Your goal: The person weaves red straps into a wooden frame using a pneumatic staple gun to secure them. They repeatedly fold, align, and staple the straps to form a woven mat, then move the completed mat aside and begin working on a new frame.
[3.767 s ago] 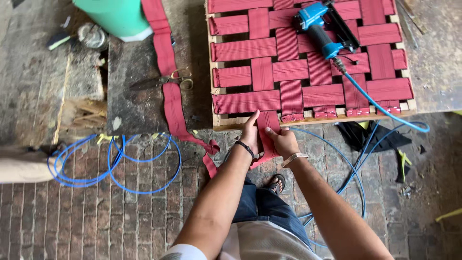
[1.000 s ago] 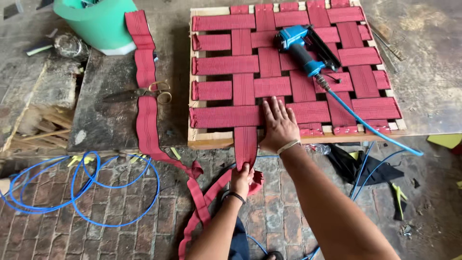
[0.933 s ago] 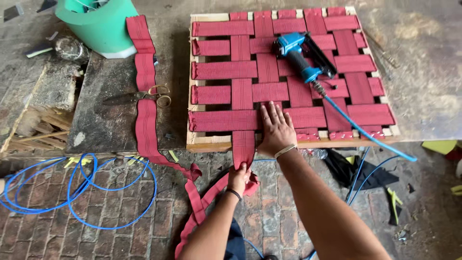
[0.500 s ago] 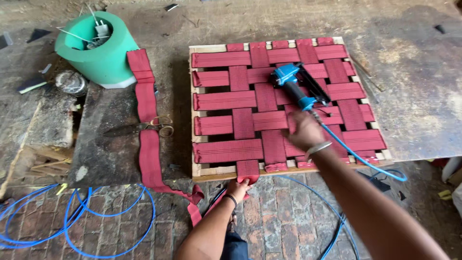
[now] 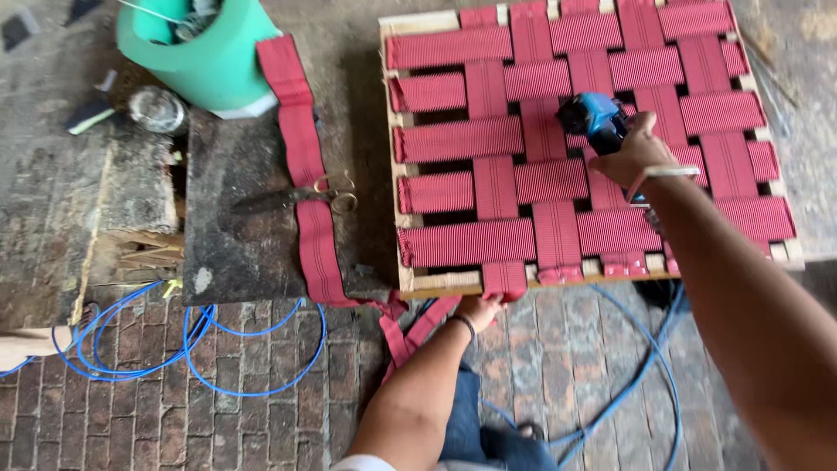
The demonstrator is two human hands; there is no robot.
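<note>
- Right hand, bracelet at the wrist, reaches far forward on an outstretched arm, fingers closed in a grip.
- Left hand stays low, apparently pinching, forearm angled upward.

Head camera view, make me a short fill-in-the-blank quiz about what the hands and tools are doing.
1. The right hand grips a ____ stapler.
2. The left hand pulls a red strap at the frame's ____ edge.
3. The scissors lie across the loose ____.

Missing words: blue; near; webbing

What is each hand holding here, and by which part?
Right hand grips the blue staple gun by its handle; left hand pulls the red webbing strap end.
</note>
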